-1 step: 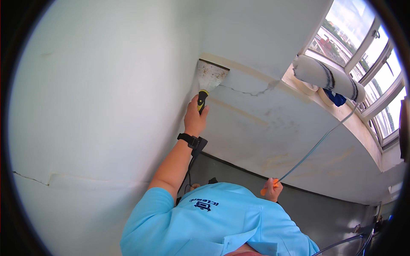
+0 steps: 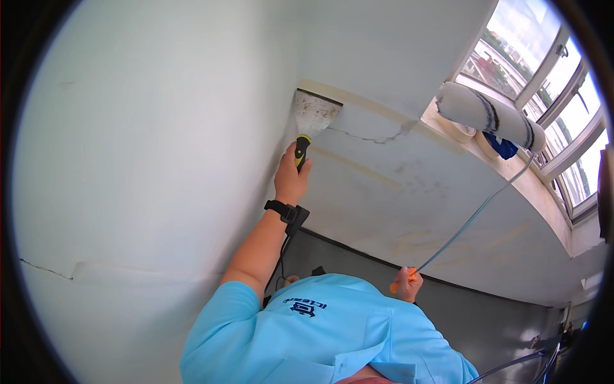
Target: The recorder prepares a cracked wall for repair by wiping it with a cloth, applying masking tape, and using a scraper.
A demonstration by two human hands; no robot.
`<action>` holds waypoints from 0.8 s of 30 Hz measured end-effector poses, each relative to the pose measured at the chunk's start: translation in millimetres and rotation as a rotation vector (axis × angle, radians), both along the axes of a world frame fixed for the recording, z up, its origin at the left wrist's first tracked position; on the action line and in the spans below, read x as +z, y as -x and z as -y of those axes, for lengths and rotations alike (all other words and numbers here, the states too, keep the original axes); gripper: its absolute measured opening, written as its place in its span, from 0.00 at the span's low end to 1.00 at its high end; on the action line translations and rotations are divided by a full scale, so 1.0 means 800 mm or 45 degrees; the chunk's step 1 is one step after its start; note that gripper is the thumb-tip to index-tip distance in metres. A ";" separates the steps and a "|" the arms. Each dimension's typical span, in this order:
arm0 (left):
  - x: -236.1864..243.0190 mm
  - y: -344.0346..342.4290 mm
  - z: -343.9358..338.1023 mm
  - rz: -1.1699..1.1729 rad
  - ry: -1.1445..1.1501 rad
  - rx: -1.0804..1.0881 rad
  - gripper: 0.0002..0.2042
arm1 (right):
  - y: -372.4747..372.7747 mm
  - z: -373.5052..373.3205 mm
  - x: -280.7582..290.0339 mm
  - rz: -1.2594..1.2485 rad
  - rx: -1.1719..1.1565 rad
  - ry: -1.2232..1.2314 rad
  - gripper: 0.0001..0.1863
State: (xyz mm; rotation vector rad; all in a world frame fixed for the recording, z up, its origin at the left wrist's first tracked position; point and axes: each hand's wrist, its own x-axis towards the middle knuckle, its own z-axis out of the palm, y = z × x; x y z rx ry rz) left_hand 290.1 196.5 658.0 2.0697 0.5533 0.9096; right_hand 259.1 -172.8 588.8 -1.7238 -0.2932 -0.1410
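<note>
My left hand (image 2: 291,177) is wrapped round the black-and-yellow handle of a wide scraper (image 2: 315,112). Its speckled metal blade points up, with the dark edge against or close to the wall near the corner. Just right of the blade runs a jagged crack (image 2: 377,139). Lower right, my right hand (image 2: 407,285) grips the orange handle of a paint roller (image 2: 486,115). The roller's long bent metal rod leads up to a white sleeve with dark stripes, in front of the windowsill. Whether the sleeve touches the sill I cannot tell.
Tape rolls (image 2: 487,146) and a dark blue item (image 2: 502,146) are on the windowsill (image 2: 537,195), partly behind the roller. Windows (image 2: 521,32) stand above it. Yellowish strips (image 2: 348,168) mark the wall. Grey floor (image 2: 358,256) lies below; the left wall (image 2: 141,160) has another crack.
</note>
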 end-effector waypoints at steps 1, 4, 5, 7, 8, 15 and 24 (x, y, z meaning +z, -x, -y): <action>0.000 0.000 -0.001 -0.008 0.000 -0.016 0.22 | -0.002 0.000 -0.001 0.005 0.001 0.024 0.15; 0.005 0.002 0.001 -0.003 0.026 -0.052 0.23 | -0.002 -0.001 -0.003 -0.019 -0.025 0.019 0.15; 0.006 0.003 0.001 0.012 0.048 -0.069 0.23 | -0.001 -0.001 -0.002 -0.018 -0.026 0.021 0.15; -0.002 0.002 -0.003 0.054 0.016 -0.066 0.23 | -0.009 -0.004 0.000 0.002 -0.019 0.120 0.15; -0.005 0.002 -0.003 0.087 -0.014 -0.069 0.22 | -0.010 -0.002 -0.003 0.014 -0.012 0.117 0.15; -0.001 0.001 0.001 0.195 -0.015 -0.086 0.21 | -0.003 0.000 -0.012 0.013 -0.032 0.059 0.17; -0.004 0.000 -0.003 0.169 -0.001 -0.107 0.21 | 0.004 -0.002 -0.017 0.018 -0.033 0.086 0.15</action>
